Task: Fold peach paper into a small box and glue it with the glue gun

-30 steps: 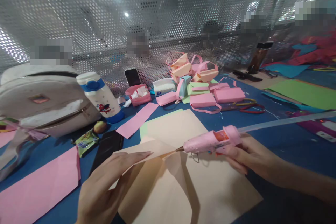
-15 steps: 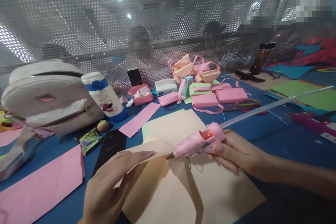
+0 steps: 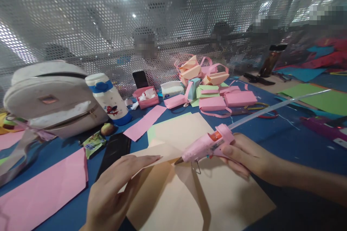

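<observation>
Left hand (image 3: 114,195) was cut off at the bottom edge, grip pinching up a flap of peach paper (image 3: 189,195) — right hand (image 3: 244,155) clamped round the pink glue gun (image 3: 207,145), nozzle at the fold. Blue table (image 3: 271,130), perforated metal screen (image 3: 108,25) behind — faces blurred.

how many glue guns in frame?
2. A pink glue gun in the right hand, nozzle at the peach paper; a purple glue gun lying at the table's right edge, partly cut off. More could be hidden.
</observation>
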`<action>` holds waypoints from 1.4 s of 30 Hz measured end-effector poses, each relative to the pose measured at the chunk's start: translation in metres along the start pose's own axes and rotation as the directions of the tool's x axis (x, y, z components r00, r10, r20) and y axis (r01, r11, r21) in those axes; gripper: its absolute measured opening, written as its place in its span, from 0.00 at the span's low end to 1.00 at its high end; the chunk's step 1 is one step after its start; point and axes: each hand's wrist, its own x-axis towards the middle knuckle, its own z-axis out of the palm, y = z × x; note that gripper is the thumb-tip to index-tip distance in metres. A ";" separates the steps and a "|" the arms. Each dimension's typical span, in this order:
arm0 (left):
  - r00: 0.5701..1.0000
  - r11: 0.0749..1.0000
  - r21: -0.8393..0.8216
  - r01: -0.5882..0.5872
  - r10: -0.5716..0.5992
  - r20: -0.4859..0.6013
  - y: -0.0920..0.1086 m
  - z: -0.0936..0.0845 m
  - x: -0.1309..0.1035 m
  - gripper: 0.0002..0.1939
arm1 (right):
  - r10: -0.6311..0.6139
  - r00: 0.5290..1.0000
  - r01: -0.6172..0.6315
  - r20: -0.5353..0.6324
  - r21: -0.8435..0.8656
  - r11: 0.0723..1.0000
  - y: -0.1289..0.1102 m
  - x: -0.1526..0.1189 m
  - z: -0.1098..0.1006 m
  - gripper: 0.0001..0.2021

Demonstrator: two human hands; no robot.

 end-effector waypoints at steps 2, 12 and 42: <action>1.000 1.000 0.007 -0.001 0.001 -0.001 0.000 0.000 0.000 0.14 | -0.004 1.000 0.004 -0.002 -0.001 1.000 -0.001 0.000 0.000 0.30; 1.000 1.000 -0.002 0.003 -0.003 -0.020 -0.002 0.001 -0.002 0.14 | 0.004 0.999 -0.007 -0.038 -0.082 0.997 0.003 -0.005 -0.007 0.32; 0.999 0.999 -0.034 0.005 -0.006 -0.032 0.000 0.001 -0.001 0.15 | -0.315 0.944 0.109 -0.104 -0.799 0.592 -0.002 -0.029 -0.012 0.27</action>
